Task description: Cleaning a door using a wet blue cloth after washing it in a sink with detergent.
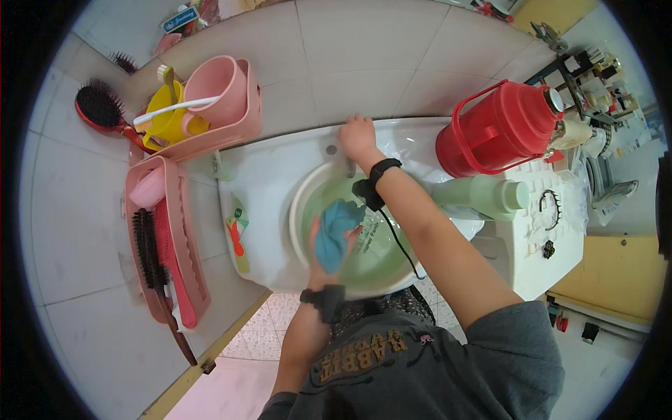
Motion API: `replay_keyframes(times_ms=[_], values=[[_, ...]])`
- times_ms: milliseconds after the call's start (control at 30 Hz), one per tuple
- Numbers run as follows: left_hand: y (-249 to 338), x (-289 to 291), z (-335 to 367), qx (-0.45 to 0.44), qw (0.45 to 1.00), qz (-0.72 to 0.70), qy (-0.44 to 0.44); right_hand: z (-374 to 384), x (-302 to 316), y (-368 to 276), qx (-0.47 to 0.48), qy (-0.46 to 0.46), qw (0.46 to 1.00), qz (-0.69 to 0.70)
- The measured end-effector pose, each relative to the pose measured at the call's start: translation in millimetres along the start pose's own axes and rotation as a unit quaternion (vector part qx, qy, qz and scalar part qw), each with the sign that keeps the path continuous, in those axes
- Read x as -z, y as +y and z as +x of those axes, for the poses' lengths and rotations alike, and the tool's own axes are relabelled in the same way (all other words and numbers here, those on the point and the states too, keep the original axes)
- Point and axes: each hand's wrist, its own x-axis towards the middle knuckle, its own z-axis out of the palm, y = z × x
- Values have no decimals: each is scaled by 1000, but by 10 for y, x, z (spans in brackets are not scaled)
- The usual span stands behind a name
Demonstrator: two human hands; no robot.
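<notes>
A wet-looking blue cloth (pixel 337 234) is bunched up in my left hand (pixel 323 269), whose fingers curl round it. Both are over a light green basin (pixel 297 217) standing in the white washbasin (pixel 269 182). Pale printed writing shows on the basin's bottom. My right hand (pixel 358 136) is closed over the top of the faucet (pixel 351 166) at the back of the washbasin; most of the faucet is hidden beneath it. Dark bands circle both my wrists, and a black cable hangs from the right one across the basin.
Right of the basin stand a pale green bottle (pixel 483 197) and a red thermos (pixel 493 129). Pink wall holders (pixel 241 133) on the left carry cups, toothbrushes and hairbrushes. A green and orange packet (pixel 238 234) lies on the washbasin's left side. White shelf (pixel 553 245) at right.
</notes>
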Motion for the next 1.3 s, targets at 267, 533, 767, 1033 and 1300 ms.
replay_keyframes(times_ms=[267,533,767,1033,1300], values=[[37,-205,-72,-47,995,75,44,-283,32,-84,-77,100,972,200],[-46,-265,-38,-16,959,239,150,-1684,458,-423,-59,-193,820,536],[-122,246,228,-21,979,155,128,-1995,260,-399,-319,-93,623,709],[-347,2,-31,-101,894,420,118,-2062,-68,-283,-284,-123,717,624],[-212,160,-41,-138,868,445,172,-2139,73,-473,-327,-67,606,722]])
